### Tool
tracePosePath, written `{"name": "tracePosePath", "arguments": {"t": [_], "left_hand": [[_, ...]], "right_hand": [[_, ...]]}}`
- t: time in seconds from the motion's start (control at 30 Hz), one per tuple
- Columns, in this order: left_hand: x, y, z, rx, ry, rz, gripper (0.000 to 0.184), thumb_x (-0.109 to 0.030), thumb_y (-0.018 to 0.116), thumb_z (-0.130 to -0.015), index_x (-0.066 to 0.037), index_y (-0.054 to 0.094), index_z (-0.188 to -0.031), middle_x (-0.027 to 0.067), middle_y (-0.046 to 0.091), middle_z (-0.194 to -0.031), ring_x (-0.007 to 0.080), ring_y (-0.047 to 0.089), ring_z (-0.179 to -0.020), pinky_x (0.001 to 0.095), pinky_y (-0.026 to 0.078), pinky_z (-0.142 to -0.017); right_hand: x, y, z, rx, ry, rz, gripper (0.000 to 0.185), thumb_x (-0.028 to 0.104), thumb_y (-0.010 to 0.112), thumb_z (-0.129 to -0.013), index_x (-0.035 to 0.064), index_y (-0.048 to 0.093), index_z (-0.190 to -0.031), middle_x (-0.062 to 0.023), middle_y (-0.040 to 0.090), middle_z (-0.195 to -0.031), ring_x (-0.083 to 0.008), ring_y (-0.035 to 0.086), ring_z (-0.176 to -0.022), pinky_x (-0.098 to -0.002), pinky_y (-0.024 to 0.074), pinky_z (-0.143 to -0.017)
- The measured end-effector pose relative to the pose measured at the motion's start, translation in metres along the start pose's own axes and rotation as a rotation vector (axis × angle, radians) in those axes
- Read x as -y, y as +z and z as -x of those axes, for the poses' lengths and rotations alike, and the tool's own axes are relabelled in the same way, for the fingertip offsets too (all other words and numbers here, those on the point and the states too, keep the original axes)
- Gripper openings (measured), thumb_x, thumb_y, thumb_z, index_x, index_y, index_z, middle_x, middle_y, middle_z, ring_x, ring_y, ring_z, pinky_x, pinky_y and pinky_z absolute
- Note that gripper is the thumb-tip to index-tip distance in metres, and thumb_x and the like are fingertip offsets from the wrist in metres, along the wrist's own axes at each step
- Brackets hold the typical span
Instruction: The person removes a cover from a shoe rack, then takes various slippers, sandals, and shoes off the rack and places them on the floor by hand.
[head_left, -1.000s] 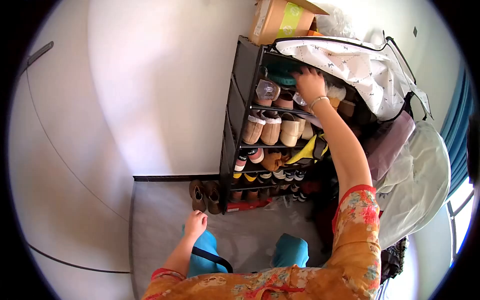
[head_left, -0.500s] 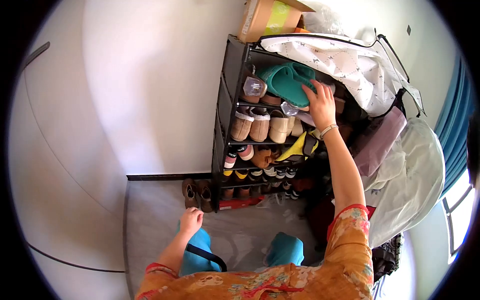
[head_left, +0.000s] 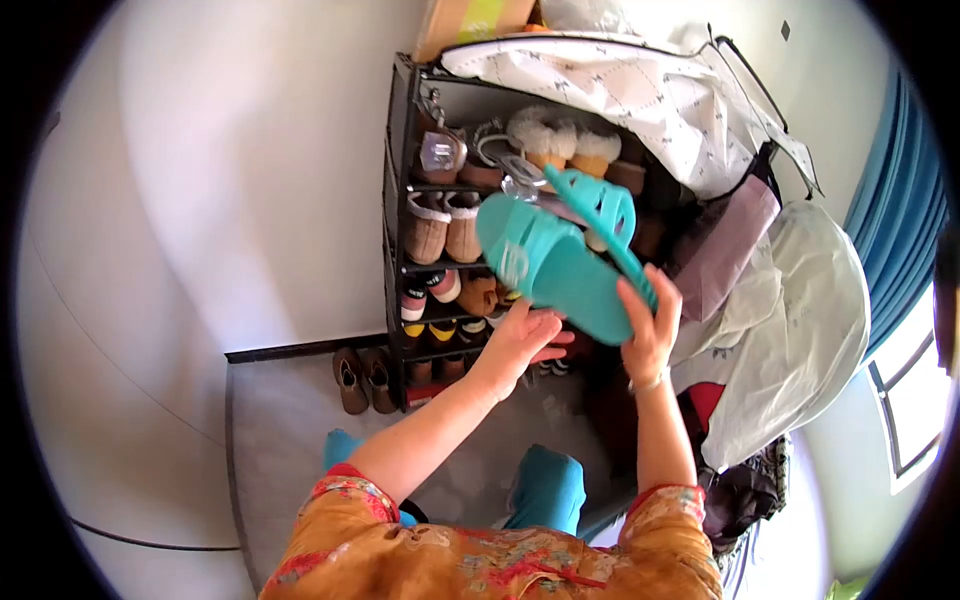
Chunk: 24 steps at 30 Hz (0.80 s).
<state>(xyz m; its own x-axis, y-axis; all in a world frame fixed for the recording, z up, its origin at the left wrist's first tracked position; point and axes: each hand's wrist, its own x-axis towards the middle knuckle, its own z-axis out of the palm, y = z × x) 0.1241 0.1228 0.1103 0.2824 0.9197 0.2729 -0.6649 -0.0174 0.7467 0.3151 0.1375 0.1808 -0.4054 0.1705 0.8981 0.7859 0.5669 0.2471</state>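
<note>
Turquoise slide sandals (head_left: 590, 290), a pair, are held in mid-air before the shoe rack (head_left: 397, 200) in the head view. The right hand (head_left: 652, 315) grips both near their heel ends, its fingers closed around them. One sandal slants with its toe toward the upper left and its footbed showing, a pale emblem on its strap; the other is turned on edge beside it, its slotted strap facing right. The left hand (head_left: 525, 343) is open, fingers spread, just below the slanted sandal; whether it touches the sole cannot be told.

Behind the sandals, the upper shelf holds fluffy-trimmed tan shoes (head_left: 547, 140) and, at its left end, a clear plastic object (head_left: 440, 151). Light brown shoes with pale lining (head_left: 428, 228) stand on the shelf below, and pink-and-black shoes (head_left: 441, 287) lower still. A dark brown pair of shoes (head_left: 350, 382) rests on the floor just left of the rack. White patterned fabric (head_left: 640, 95) drapes over the top, beside a cardboard box (head_left: 470, 22).
</note>
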Motion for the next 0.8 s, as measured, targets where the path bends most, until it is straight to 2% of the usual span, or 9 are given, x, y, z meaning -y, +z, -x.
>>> {"name": "tracePosePath", "arguments": {"t": [0.07, 0.23, 0.37, 0.5, 0.63, 0.67, 0.7, 0.77, 0.8], "left_hand": [[0.014, 0.005, 0.014, -0.058, -0.195, 0.103, 0.045, -0.034, 0.054, -0.093, -0.002, 0.041, -0.122, 0.0139, 0.061, -0.1, 0.0234, 0.065, -0.081, 0.0349, 0.056, -0.069], [0.1, -0.05, 0.055, -0.279, -0.359, -0.138, 0.034, -0.023, 0.049, -0.095, -0.002, 0.04, -0.12, 0.0155, 0.06, -0.088, 0.0235, 0.065, -0.064, 0.0311, 0.056, -0.052], [0.141, -0.101, 0.091, -0.341, -0.389, -0.864, 0.029, -0.01, 0.053, -0.091, 0.003, 0.038, -0.113, 0.0155, 0.062, -0.078, 0.0215, 0.063, -0.055, 0.0324, 0.052, -0.043], [0.187, -0.162, 0.136, -0.322, -0.374, -1.236, 0.027, -0.01, 0.054, -0.09, 0.003, 0.04, -0.109, 0.0157, 0.061, -0.072, 0.0205, 0.063, -0.053, 0.0334, 0.05, -0.045], [0.182, -0.173, 0.158, -0.387, -0.536, -1.064, 0.029, -0.01, 0.052, -0.091, 0.003, 0.04, -0.114, 0.0137, 0.061, -0.075, 0.0185, 0.061, -0.051, 0.0318, 0.049, -0.046], [0.181, -0.175, 0.16, -0.384, -0.571, -1.091, 0.027, -0.011, 0.052, -0.09, 0.001, 0.041, -0.111, 0.018, 0.063, -0.073, 0.0272, 0.065, -0.058, 0.0385, 0.052, -0.05], [0.184, -0.183, 0.164, -0.387, -0.591, -1.09, 0.027, -0.011, 0.052, -0.09, 0.001, 0.041, -0.111, 0.018, 0.063, -0.073, 0.0272, 0.065, -0.058, 0.0385, 0.052, -0.05], [0.201, -0.206, 0.173, -0.378, -0.603, -1.111, 0.029, -0.01, 0.052, -0.091, 0.003, 0.041, -0.114, 0.0129, 0.062, -0.072, 0.0176, 0.061, -0.051, 0.0298, 0.051, -0.046], [0.209, -0.217, 0.175, -0.389, -0.683, -1.124, 0.03, -0.011, 0.051, -0.091, 0.004, 0.041, -0.115, 0.0144, 0.063, -0.073, 0.0186, 0.063, -0.051, 0.0293, 0.052, -0.045]], "right_hand": [[0.01, -0.011, 0.051, 0.024, -0.004, -0.026, 0.037, 0.0, 0.064, -0.063, 0.0096, 0.071, -0.098, -0.0154, 0.053, -0.114, -0.0353, 0.054, -0.103, -0.0439, 0.0453, -0.089], [0.05, -0.014, 0.165, 0.269, 0.124, -0.272, 0.047, -0.004, 0.064, -0.055, 0.0154, 0.071, -0.097, -0.0111, 0.054, -0.111, -0.0315, 0.056, -0.097, -0.0388, 0.051, -0.08], [0.087, 0.004, 0.242, 0.42, 0.315, -0.496, 0.052, -0.009, 0.057, -0.06, 0.0149, 0.067, -0.106, -0.0105, 0.057, -0.109, -0.031, 0.057, -0.097, -0.0394, 0.0505, -0.082], [0.122, 0.02, 0.291, 0.483, 0.508, -0.606, 0.05, -0.011, 0.053, -0.069, 0.0083, 0.061, -0.114, -0.0128, 0.061, -0.098, -0.0301, 0.058, -0.092, -0.0388, 0.0493, -0.081], [0.144, 0.036, 0.331, 0.652, 0.625, -0.651, 0.051, -0.012, 0.051, -0.069, 0.0068, 0.058, -0.116, -0.0144, 0.058, -0.09, -0.0338, 0.055, -0.082, -0.0407, 0.0476, -0.077], [0.146, 0.045, 0.338, 0.693, 0.679, -0.599, 0.052, -0.012, 0.05, -0.068, 0.0068, 0.057, -0.116, -0.0143, 0.057, -0.09, -0.0344, 0.054, -0.083, -0.0418, 0.0471, -0.078], [0.148, 0.055, 0.346, 0.737, 0.73, -0.544, 0.053, -0.012, 0.05, -0.068, 0.0068, 0.055, -0.117, -0.0143, 0.057, -0.09, -0.035, 0.054, -0.084, -0.0429, 0.0465, -0.078], [0.147, 0.082, 0.384, 0.793, 0.774, -0.54, 0.051, -0.011, 0.051, -0.068, 0.0076, 0.055, -0.115, -0.0138, 0.058, -0.096, -0.0346, 0.054, -0.091, -0.0432, 0.0464, -0.079], [0.147, 0.095, 0.403, 0.857, 0.757, -0.496, 0.049, -0.01, 0.052, -0.068, 0.0082, 0.056, -0.113, -0.0135, 0.058, -0.096, -0.0338, 0.055, -0.092, -0.0427, 0.0467, -0.079]]}}
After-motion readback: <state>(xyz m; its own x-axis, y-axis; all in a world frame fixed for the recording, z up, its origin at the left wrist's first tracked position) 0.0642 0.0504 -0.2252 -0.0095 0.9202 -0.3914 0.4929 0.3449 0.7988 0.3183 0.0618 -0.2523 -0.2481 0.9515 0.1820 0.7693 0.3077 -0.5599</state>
